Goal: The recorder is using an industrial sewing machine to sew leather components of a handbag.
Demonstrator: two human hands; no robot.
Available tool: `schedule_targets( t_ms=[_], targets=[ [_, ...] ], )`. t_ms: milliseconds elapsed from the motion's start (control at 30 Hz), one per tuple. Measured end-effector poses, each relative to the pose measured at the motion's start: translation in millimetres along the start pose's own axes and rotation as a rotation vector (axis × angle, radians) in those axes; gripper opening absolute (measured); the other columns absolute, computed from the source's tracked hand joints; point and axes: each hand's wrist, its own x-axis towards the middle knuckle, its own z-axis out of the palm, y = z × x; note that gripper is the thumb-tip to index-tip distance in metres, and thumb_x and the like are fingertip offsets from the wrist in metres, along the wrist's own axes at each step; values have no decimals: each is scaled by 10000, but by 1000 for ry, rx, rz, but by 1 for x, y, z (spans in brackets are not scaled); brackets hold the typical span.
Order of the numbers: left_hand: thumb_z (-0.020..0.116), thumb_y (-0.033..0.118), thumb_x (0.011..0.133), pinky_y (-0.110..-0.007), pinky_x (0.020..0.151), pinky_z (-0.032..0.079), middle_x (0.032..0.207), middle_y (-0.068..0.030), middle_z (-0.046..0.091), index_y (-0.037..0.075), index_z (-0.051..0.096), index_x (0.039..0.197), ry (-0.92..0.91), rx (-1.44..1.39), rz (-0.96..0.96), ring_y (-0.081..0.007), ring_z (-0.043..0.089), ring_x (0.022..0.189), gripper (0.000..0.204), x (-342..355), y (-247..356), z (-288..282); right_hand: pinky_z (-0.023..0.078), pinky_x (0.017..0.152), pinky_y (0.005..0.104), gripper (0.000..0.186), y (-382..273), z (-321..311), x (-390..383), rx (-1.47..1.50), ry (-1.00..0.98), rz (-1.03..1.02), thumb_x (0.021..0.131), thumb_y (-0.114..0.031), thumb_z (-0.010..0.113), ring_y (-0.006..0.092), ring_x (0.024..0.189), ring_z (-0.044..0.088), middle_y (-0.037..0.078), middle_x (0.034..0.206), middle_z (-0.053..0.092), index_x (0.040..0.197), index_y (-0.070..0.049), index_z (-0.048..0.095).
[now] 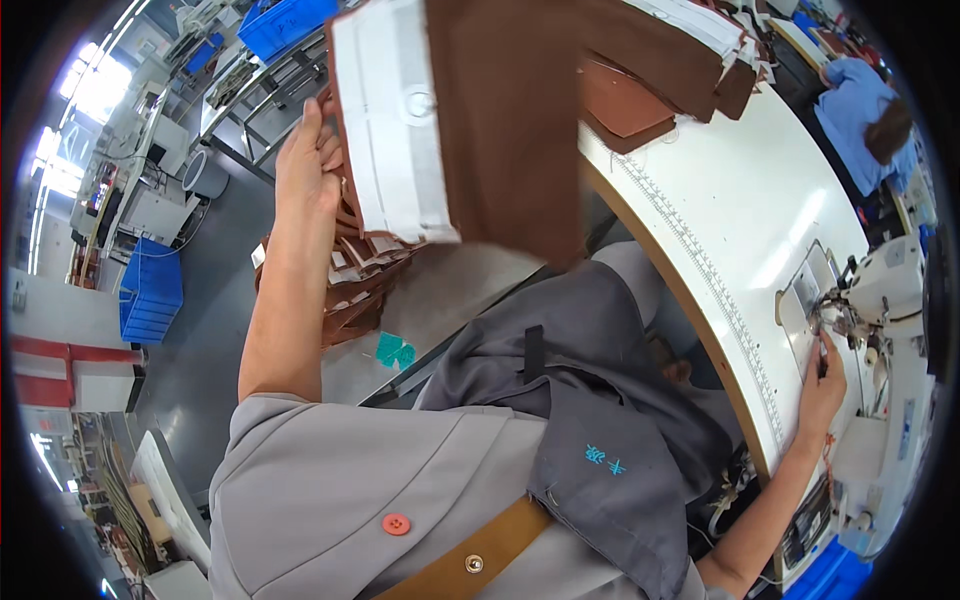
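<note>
A soft, floppy brown fabric piece, best gripped by its stiffer white-lined edge, is clamped in the left hand above the fabric stack, while the right hand is rested, fingers loose, beside the sewing machine.

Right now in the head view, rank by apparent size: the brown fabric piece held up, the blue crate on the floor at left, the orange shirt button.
1. Brown fabric piece, largest, though nearness to the camera inflates it.
2. Blue crate.
3. Orange button, smallest.
</note>
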Motion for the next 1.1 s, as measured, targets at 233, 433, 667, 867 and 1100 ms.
schedule_targets(
  t_ms=[233,433,667,867,1100],
  targets=[
    [646,264,1055,-253,447,281,663,46,353,-30,643,993,441,0,-104,-82,303,524,301,109,-99,-107,519,809,316,342,8,1,0,-6,-13,-14,1017,-62,594,186,842,640,108,1027,717,1346,-97,680],
    [617,91,1017,-305,475,485,1005,-151,672,-78,626,997,614,264,-236,-191,633,669,171,142,-165,-91,520,795,311,330,9,0,-1,-22,5,-35,1028,-66,586,175,845,641,108,1052,720,1345,-83,676],
    [576,55,913,-412,909,580,1149,-242,694,-68,670,1210,169,975,-118,-350,709,1015,335,156,-165,-118,488,756,271,313,4,1,0,0,41,-121,1043,-80,582,139,827,589,94,1062,714,1341,-60,674],
    [739,196,854,-427,1117,450,1367,-244,633,18,697,1281,168,1532,133,-384,590,1289,464,127,-155,-83,502,782,282,310,-2,-3,-2,-42,-35,31,1042,-75,579,151,855,614,103,1092,718,1336,-55,676],
    [770,437,869,-483,1002,409,1014,-139,716,68,756,891,-336,1897,517,-312,656,1069,370,82,-137,-38,496,753,295,318,-4,0,-3,12,40,-34,1032,-64,591,153,803,583,85,1013,697,1337,-61,678]
  ],
)
